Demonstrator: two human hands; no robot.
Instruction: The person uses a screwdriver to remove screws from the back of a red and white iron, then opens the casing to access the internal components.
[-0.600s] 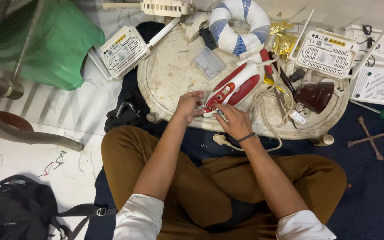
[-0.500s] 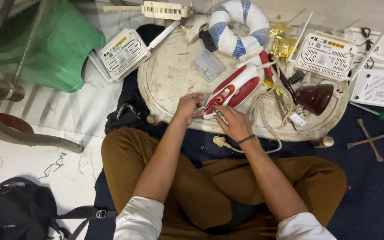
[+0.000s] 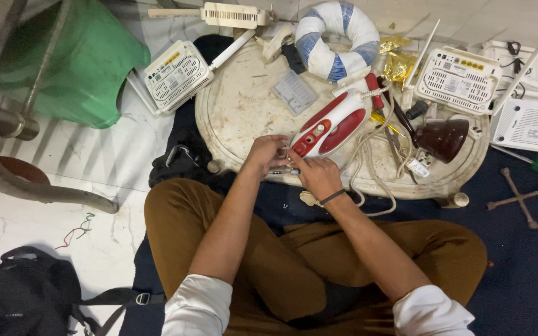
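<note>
Red-and-white steam iron [image 3: 334,124] lies on the worktop [image 3: 244,106], long axis slanting up-right away from you — its near end sits between your hands. Left hand [image 3: 267,152] and right hand [image 3: 314,174] pinch a small metal tool [image 3: 284,170] there, equally close.

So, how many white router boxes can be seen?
3: one router left of the table, one at its upper right edge, one far right on the floor. More may be hidden.
</note>
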